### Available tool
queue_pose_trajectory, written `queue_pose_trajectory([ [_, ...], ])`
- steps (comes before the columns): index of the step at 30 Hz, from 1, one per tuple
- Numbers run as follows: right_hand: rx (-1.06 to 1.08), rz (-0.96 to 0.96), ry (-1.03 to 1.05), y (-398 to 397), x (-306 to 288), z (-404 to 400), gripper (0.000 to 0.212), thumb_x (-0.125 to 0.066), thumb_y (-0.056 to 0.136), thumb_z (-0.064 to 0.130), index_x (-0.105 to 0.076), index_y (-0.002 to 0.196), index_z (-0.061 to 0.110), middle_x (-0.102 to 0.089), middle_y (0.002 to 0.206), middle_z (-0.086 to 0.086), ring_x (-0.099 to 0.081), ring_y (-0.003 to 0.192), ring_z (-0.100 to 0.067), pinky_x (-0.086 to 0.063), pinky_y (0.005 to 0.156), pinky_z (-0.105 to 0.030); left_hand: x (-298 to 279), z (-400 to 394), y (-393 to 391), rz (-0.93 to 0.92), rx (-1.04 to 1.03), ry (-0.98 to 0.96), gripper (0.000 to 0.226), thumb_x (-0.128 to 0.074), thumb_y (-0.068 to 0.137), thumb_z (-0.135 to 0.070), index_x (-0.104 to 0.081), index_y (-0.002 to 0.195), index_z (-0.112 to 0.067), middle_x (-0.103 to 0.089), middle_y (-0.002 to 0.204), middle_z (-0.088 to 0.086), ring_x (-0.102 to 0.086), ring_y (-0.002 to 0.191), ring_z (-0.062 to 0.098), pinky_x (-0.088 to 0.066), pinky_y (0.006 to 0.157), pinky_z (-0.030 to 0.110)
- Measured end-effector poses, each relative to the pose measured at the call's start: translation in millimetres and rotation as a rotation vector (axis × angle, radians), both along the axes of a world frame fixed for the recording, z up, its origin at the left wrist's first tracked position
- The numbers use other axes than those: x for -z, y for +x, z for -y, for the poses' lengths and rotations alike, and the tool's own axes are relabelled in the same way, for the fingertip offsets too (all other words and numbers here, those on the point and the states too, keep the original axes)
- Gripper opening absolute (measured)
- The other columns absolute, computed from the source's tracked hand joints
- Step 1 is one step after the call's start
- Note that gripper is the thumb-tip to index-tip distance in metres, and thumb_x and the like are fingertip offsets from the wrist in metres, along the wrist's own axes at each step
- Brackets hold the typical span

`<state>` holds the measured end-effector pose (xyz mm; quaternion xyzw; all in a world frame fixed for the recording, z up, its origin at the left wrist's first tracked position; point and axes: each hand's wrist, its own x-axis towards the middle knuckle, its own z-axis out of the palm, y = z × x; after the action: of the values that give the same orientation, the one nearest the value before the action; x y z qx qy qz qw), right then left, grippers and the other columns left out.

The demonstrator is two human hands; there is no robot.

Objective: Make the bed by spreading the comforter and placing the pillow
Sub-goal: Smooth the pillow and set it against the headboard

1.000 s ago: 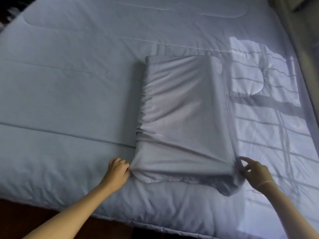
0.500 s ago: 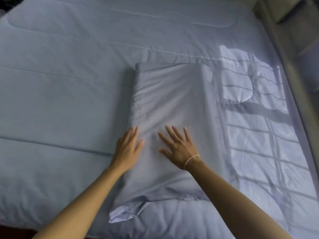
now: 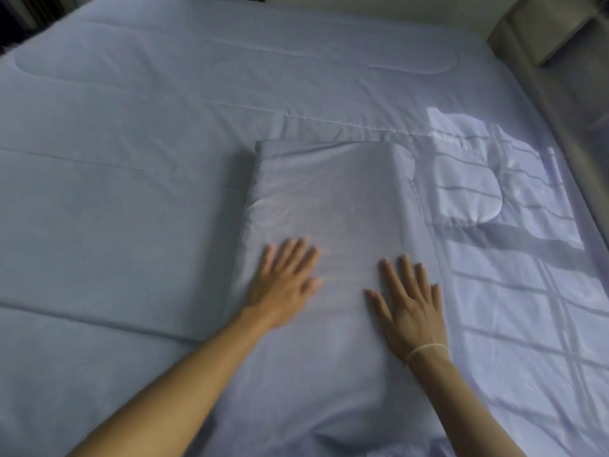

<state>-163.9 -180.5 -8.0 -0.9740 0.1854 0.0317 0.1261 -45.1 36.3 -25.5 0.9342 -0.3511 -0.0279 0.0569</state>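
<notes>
A pale blue-grey pillow [image 3: 333,192] lies lengthwise on the spread light blue comforter [image 3: 131,159], right of the bed's middle. My left hand [image 3: 283,282] rests flat on the pillow near its left edge, fingers straight and spread. My right hand [image 3: 408,305], a thin band at its wrist, lies flat on the pillow near its right edge, fingers straight. Neither hand grips any cloth. The pillow's near end runs down between my forearms to the bottom of the view.
Sunlight with window-bar shadows falls on the comforter [image 3: 514,258] to the right of the pillow. A beige wall or headboard panel [image 3: 560,61] runs along the bed's right side. Dark furniture shows at the top left corner [image 3: 19,14].
Both hands let go of the pillow's near corners and came to lie flat on top of it. Since half a second ago they have slid apart, toward the pillow's left and right edges.
</notes>
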Motion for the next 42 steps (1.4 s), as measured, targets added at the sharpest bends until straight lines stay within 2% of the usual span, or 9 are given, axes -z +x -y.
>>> queue_pose_trajectory([
  [4,0.13,0.001,0.167,-7.3,7.4,23.1,0.07,-0.02,0.08,0.078,0.007,0.142,0.057,0.001,0.161,0.0,-0.006,0.148,-0.024,-0.012,0.119,-0.045,3.5,-77.2,94.7,-0.128,-0.595,0.084,0.066,-0.015,0.098,-0.053,-0.009,0.152,-0.015,-0.004,0.159,0.013,0.0,0.146,0.033,0.0,0.117,0.054],
  [6,0.12,0.017,0.185,-5.8,10.2,19.7,0.073,-0.016,0.078,0.082,0.009,0.142,0.057,-0.001,0.161,-0.003,-0.008,0.148,-0.023,-0.013,0.118,-0.045,-11.9,-81.8,116.8,-0.098,-0.747,0.04,0.07,-0.018,0.098,-0.051,-0.012,0.15,-0.005,-0.004,0.158,0.019,-0.001,0.145,0.041,-0.004,0.117,0.055],
  [9,0.14,0.035,0.203,-5.0,8.1,13.6,0.074,-0.012,0.074,0.081,0.012,0.141,0.058,-0.003,0.16,-0.003,-0.007,0.148,-0.021,-0.015,0.118,-0.045,-24.5,-12.0,107.7,0.125,-0.225,-0.139,0.068,-0.024,0.094,-0.049,-0.03,0.146,-0.005,-0.022,0.153,0.023,-0.02,0.14,0.046,-0.018,0.113,0.06],
  [12,0.154,0.039,0.206,-9.5,9.9,17.1,0.077,-0.006,0.069,0.086,0.013,0.139,0.06,-0.003,0.161,0.001,-0.005,0.148,-0.016,-0.016,0.119,-0.044,-14.8,58.3,74.1,0.006,0.26,-0.011,0.071,-0.011,0.087,-0.057,-0.017,0.15,-0.024,-0.009,0.159,0.007,-0.006,0.147,0.028,0.002,0.116,0.05],
  [20,0.105,0.073,0.133,-1.7,12.4,16.5,0.076,-0.013,0.073,0.081,0.0,0.143,0.056,0.002,0.161,0.004,-0.002,0.148,-0.015,-0.012,0.118,-0.039,11.8,31.4,196.2,-0.025,-0.315,0.005,0.062,-0.018,0.098,-0.054,-0.007,0.151,-0.026,0.003,0.16,0.004,0.006,0.147,0.021,0.008,0.116,0.05],
  [26,-0.145,0.21,-0.168,62.6,4.6,10.7,0.069,-0.028,0.091,0.048,-0.032,0.146,0.005,-0.023,0.155,-0.012,-0.022,0.144,-0.028,-0.014,0.117,-0.037,23.8,34.7,189.9,0.043,-0.358,-0.055,0.062,-0.017,0.098,-0.051,-0.009,0.152,-0.021,0.001,0.16,0.008,0.006,0.147,0.026,0.006,0.117,0.049],
  [31,-0.216,0.086,-0.074,161.1,4.5,-1.6,0.061,-0.029,0.102,0.039,-0.01,0.152,0.011,-0.002,0.161,-0.005,0.002,0.148,-0.02,0.001,0.121,-0.034,24.1,29.6,192.9,0.032,-0.336,-0.071,0.063,-0.017,0.098,-0.051,-0.009,0.152,-0.019,0.001,0.16,0.009,0.004,0.147,0.027,0.004,0.118,0.049],
  [39,-0.379,0.073,-0.212,243.5,13.9,-0.6,0.055,-0.022,0.1,0.047,-0.023,0.15,0.024,-0.019,0.158,-0.002,-0.015,0.147,-0.023,-0.008,0.119,-0.043,31.5,28.5,192.6,0.076,-0.331,-0.11,0.062,-0.017,0.098,-0.051,-0.009,0.152,-0.02,0.0,0.16,0.008,0.004,0.147,0.026,0.004,0.118,0.048],
  [42,-0.202,0.032,-0.219,261.7,8.4,51.3,0.054,-0.024,0.1,0.045,-0.023,0.149,0.021,-0.019,0.159,-0.001,-0.015,0.146,-0.022,-0.01,0.118,-0.043,32.3,30.3,188.6,0.069,-0.325,-0.117,0.062,-0.017,0.098,-0.05,-0.007,0.152,-0.02,0.001,0.16,0.008,0.005,0.147,0.025,0.005,0.118,0.047],
])
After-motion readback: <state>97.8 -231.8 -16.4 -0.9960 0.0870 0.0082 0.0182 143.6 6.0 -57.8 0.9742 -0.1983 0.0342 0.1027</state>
